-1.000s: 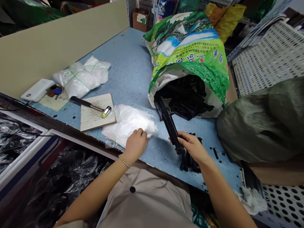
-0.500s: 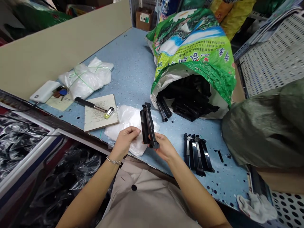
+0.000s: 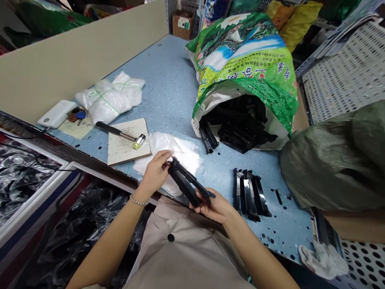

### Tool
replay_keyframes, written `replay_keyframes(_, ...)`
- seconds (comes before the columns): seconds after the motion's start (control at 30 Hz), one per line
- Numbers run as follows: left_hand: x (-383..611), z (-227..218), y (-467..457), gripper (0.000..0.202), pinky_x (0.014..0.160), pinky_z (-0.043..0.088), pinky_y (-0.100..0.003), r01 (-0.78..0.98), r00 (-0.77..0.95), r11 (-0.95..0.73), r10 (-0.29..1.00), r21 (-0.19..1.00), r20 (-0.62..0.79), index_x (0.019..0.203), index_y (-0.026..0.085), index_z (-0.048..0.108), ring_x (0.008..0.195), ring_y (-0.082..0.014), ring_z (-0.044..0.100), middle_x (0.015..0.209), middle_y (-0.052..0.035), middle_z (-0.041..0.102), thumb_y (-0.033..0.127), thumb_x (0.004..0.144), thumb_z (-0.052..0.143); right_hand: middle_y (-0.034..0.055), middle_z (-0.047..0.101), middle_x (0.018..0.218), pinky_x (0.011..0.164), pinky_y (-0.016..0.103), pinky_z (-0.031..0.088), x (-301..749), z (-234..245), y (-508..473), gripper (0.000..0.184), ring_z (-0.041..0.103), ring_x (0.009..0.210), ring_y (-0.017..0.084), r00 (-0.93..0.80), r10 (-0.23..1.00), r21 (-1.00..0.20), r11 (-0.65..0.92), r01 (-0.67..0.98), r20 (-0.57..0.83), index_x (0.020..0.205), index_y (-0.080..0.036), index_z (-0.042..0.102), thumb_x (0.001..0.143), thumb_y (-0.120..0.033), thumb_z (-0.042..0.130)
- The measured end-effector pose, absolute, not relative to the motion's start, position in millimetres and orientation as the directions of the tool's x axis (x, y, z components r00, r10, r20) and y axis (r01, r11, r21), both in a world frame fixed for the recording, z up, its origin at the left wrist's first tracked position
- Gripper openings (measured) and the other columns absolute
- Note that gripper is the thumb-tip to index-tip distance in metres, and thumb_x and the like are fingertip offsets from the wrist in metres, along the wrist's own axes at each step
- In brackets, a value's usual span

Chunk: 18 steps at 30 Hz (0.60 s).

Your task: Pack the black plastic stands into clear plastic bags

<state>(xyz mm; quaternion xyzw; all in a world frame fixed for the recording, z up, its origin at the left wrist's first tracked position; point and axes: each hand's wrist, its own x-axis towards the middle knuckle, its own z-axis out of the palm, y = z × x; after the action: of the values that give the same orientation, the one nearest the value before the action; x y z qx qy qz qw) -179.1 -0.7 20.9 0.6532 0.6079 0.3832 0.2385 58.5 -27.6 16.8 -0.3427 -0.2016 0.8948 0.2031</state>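
Over the near table edge, both hands hold a long black plastic part (image 3: 187, 180) with two parallel bars, tilted from upper left to lower right. My left hand (image 3: 155, 170) is closed at its upper end, with a bit of something whitish at the fingertips. My right hand (image 3: 213, 206) grips the lower end from below. Under the left hand lies a stack of clear plastic bags (image 3: 188, 150). Right of my right hand, several similar black parts (image 3: 249, 194) lie side by side on the blue table (image 3: 168, 80).
A green printed sack (image 3: 243, 72) lies open toward me with many black parts inside. A hammer (image 3: 116, 130) rests on a white board (image 3: 128, 150). Beyond are wrapped plastic bundles (image 3: 111, 96) and a white device (image 3: 57, 114). Dark cloth (image 3: 333, 156) and a glove (image 3: 323, 259) are at right.
The black part has swung from nearly upright to a slant and come lower. My left hand has moved up to its upper end; my right hand has shifted down and right.
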Motion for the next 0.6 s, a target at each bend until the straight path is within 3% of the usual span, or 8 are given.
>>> replay_keyframes(0.07,-177.1,22.9,-6.8,0.052,0.084,0.056,-0.034,0.645,0.026,-0.198,0.971,0.739,0.238,0.135,0.020,0.051,0.088,-0.0160,0.065,0.137,-0.0140,0.050,0.009,0.085,0.046,0.0062,0.067,0.071,0.045,0.013,0.048,56.9,6.2,-25.0,0.029,0.058,0.053,0.007,-0.677,0.473,-0.397,-0.874,-0.281,-0.564,0.086,-0.011,0.067,0.075,-0.036,0.077)
replay_keyframes(0.13,-168.0,28.0,-18.1,0.062,0.096,0.052,-0.036,0.666,0.162,-0.314,0.946,0.677,0.279,0.145,0.023,0.037,0.112,-0.0208,0.061,0.146,-0.0138,0.042,0.005,0.085,0.042,0.0064,0.067,0.075,0.044,0.012,0.046,53.5,0.3,-18.5,0.029,0.056,0.053,0.007,-0.673,0.478,-0.372,-0.875,-0.309,-0.564,0.091,-0.011,0.067,0.077,-0.035,0.074)
replay_keyframes(0.2,-152.7,34.5,-31.3,0.072,0.104,0.048,-0.038,0.628,0.344,-0.461,0.887,0.627,0.308,0.151,0.025,0.024,0.133,-0.0238,0.045,0.152,-0.0128,0.035,0.000,0.084,0.038,0.0048,0.065,0.071,0.042,0.014,0.045,47.7,0.7,-13.1,0.025,0.054,0.052,0.007,-0.598,0.577,-0.516,-0.804,-0.296,-0.556,0.087,-0.012,0.067,0.078,-0.035,0.072)
replay_keyframes(0.3,-130.4,45.0,-48.0,0.079,0.106,0.047,-0.039,0.545,0.527,-0.560,0.808,0.624,0.265,0.153,0.024,0.013,0.139,-0.0247,0.038,0.153,-0.0137,0.033,-0.002,0.082,0.037,-0.0013,0.058,0.061,0.046,0.017,0.045,36.4,10.1,-15.2,0.017,0.052,0.053,0.009,-0.382,0.792,-0.790,-0.576,-0.208,-0.477,0.075,-0.015,0.065,0.077,-0.031,0.071)
replay_keyframes(0.37,-126.8,54.8,-56.7,0.073,0.104,0.049,-0.040,0.545,0.543,-0.540,0.810,0.642,0.222,0.151,0.024,0.021,0.134,-0.0253,0.044,0.148,-0.0139,0.041,0.004,0.085,0.043,-0.0019,0.062,0.068,0.059,0.020,0.049,31.3,20.5,-24.0,0.012,0.057,0.064,0.011,-0.298,0.885,-0.911,-0.400,-0.098,-0.357,0.082,-0.017,0.067,0.078,-0.027,0.068)
replay_keyframes(0.43,-138.9,68.7,-66.5,0.060,0.102,0.050,-0.038,0.575,0.510,-0.502,0.837,0.646,0.196,0.145,0.026,0.036,0.124,-0.0236,0.054,0.137,-0.0113,0.054,0.015,0.088,0.051,0.0000,0.068,0.085,0.072,0.025,0.050,33.7,33.2,-33.8,0.021,0.061,0.080,0.015,-0.401,0.879,-0.961,-0.274,0.021,-0.259,0.100,-0.019,0.068,0.081,-0.029,0.064)
replay_keyframes(0.53,-189.1,88.0,-88.4,0.043,0.097,0.052,-0.032,0.690,0.417,-0.378,0.905,0.617,0.089,0.133,0.032,0.053,0.111,-0.0198,0.064,0.122,-0.0038,0.067,0.029,0.090,0.054,0.0046,0.069,0.107,0.082,0.031,0.051,60.0,53.4,-39.0,0.037,0.064,0.096,0.019,-0.567,0.775,-0.958,-0.189,0.217,-0.281,0.121,-0.022,0.061,0.086,-0.035,0.060)
replay_keyframes(0.6,-237.3,87.7,-108.2,0.038,0.093,0.054,-0.030,0.793,0.295,-0.207,0.953,0.573,-0.065,0.122,0.033,0.063,0.105,-0.0215,0.068,0.116,-0.0002,0.071,0.039,0.085,0.058,0.0070,0.068,0.113,0.084,0.034,0.050,92.1,64.7,-33.9,0.036,0.064,0.099,0.021,-0.419,0.845,-0.866,-0.098,0.490,-0.333,0.122,-0.022,0.060,0.090,-0.037,0.055)
